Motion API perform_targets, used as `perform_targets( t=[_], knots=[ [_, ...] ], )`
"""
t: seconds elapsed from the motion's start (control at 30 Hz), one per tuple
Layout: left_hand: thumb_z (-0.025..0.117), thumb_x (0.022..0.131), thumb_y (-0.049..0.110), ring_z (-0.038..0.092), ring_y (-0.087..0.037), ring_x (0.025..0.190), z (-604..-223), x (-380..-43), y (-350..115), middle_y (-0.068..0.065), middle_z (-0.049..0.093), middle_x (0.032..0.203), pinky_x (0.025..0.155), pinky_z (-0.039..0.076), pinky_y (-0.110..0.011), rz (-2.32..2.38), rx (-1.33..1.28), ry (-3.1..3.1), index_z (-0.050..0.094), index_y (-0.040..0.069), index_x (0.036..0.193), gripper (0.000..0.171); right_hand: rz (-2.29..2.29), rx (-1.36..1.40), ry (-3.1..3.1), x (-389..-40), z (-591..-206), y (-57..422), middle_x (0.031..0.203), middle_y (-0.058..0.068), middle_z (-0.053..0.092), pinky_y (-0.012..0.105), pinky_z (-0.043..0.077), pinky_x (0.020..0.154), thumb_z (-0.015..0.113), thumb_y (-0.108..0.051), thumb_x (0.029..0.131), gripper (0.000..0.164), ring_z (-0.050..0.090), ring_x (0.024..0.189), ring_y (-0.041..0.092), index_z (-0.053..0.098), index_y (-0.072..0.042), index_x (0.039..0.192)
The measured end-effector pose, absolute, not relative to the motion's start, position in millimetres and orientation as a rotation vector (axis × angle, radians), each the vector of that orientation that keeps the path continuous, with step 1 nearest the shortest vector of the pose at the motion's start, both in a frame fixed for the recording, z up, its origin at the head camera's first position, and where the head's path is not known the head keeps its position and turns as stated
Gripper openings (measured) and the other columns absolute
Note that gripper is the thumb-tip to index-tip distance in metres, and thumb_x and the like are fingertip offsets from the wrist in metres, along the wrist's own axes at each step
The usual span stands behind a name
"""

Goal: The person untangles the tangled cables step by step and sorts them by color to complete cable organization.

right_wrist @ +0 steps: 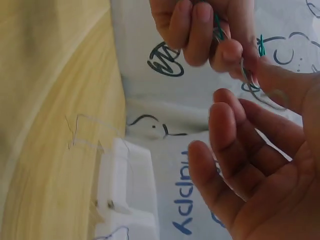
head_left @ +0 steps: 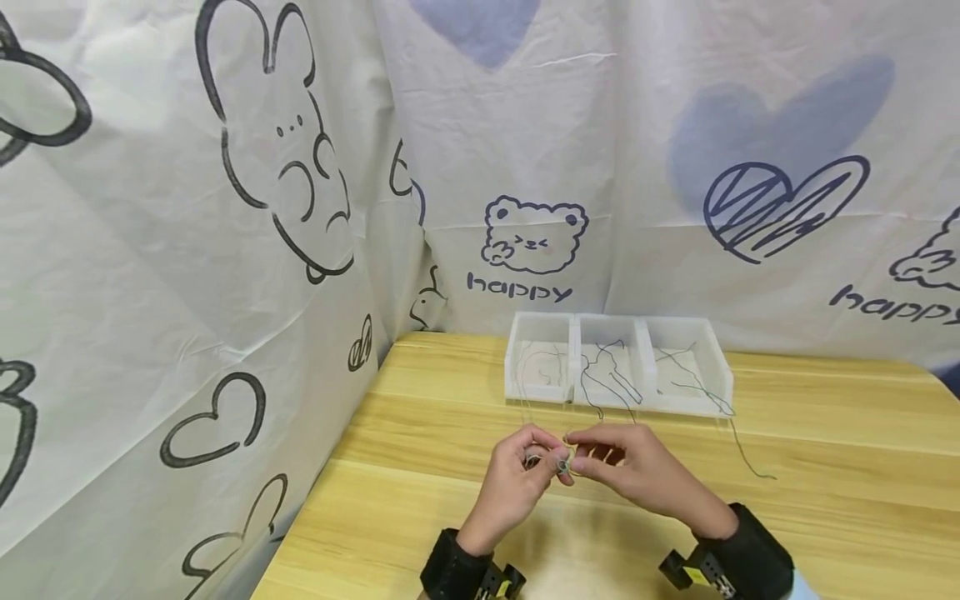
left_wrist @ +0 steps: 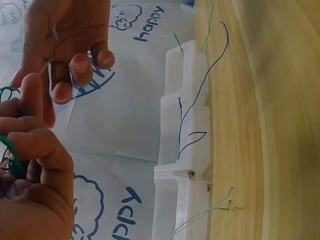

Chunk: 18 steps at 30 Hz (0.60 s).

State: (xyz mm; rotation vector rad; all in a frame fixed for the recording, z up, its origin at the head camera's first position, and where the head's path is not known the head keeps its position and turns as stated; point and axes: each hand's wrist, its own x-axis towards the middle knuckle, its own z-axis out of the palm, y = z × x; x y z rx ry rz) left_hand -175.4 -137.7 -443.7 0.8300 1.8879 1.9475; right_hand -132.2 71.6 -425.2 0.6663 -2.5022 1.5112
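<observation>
My left hand (head_left: 513, 475) grips a small coiled bundle of thin green and pale wires (head_left: 564, 464), its fingers curled round it. A green loop (left_wrist: 15, 160) of the bundle shows in the left wrist view, partly hidden by the fingers. Close against it on the right is my right hand (head_left: 637, 467), thumb and index finger pinching at a pale wire (right_wrist: 244, 70). Its other fingers (right_wrist: 222, 122) are loosely bent and hold nothing. From the left thumb, a pale strand (left_wrist: 51, 45) stretches across in front of the right palm.
Behind the hands stands a white three-compartment tray (head_left: 536, 398). Pale and reddish wires lie at left, dark blue wires (head_left: 615, 379) in the middle, and green ones at right. A green wire (head_left: 750, 458) hangs over onto the wooden table (head_left: 420, 417). Printed cloth (head_left: 450, 167) encloses the back and left.
</observation>
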Motion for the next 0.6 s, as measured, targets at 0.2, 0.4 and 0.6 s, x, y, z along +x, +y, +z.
perform_targets(
  t=[0.2,0.4,0.6],
  knots=[
    [0.063,0.102,0.019,0.049,-0.008,0.054,-444.4,-175.0,-137.6,-0.023,0.070,0.083,0.052,0.036,-0.019,1.948,0.822,1.902,0.064,-0.001,0.106,0.020,1.561,0.654,-2.465,-129.4,-423.3,66.5,0.092,-0.010,0.072,0.030,0.055,0.065,0.074,-0.012,0.094,0.015,0.066,0.078,0.011,0.077,-0.013,0.109],
    [0.065,0.101,0.021,0.053,-0.007,0.055,-445.0,-175.3,-139.5,-0.011,0.070,0.086,0.052,0.045,-0.020,1.929,0.764,1.919,0.068,0.001,0.106,0.021,1.650,0.572,-2.393,-126.3,-424.4,70.0,0.087,-0.005,0.070,0.032,0.055,0.064,0.077,-0.008,0.090,0.010,0.065,0.074,0.014,0.075,-0.015,0.097],
    [0.068,0.099,0.022,0.067,-0.014,0.073,-447.1,-177.3,-140.8,-0.006,0.071,0.088,0.071,0.057,-0.029,1.886,0.783,1.990,0.072,0.003,0.101,0.020,1.772,0.543,-2.339,-122.8,-427.9,79.8,0.090,-0.001,0.069,0.031,0.056,0.067,0.072,0.004,0.089,0.015,0.067,0.075,0.018,0.071,-0.009,0.097]
  ],
)
